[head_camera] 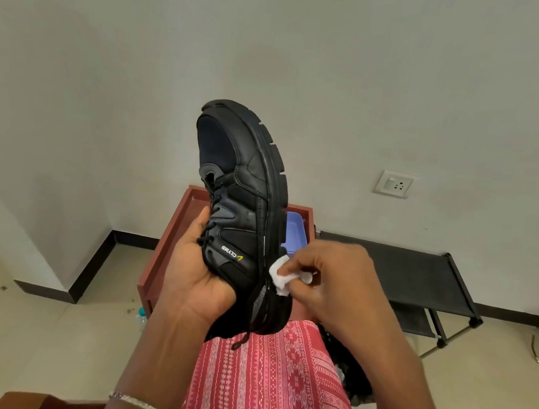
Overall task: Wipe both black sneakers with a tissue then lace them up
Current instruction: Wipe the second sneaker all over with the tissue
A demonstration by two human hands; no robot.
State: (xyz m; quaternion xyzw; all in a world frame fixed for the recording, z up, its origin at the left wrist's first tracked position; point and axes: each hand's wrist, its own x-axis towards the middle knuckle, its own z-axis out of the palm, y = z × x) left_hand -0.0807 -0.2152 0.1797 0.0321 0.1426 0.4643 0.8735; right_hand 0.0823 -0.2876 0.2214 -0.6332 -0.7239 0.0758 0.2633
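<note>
We see one black sneaker [248,171] raised in front of the pale wall, toe up and heel down, its side turned to us; the upper is smooth, stitched leather with a darker mesh panel at the toe, and the thick rubber sole is cut into deep blocky grooves along its curved edge; a loose black lace [241,338] dangles from the heel end. The left hand [198,277] grips the shoe near its collar, palm towards us, thumb lying up along the laced front, fingers wrapped behind; a thin silvery bracelet [145,406] circles that wrist. The right hand [330,279], knuckles up, pinches a small crumpled white tissue [281,275] and presses it against the sole's rim near the heel. Below lies pink cloth [267,380] woven with pale geometric bands; behind stand a reddish wooden table [168,243] bearing a blue plastic tub [295,231], and a black fabric rack [416,273] on slim metal legs.
</note>
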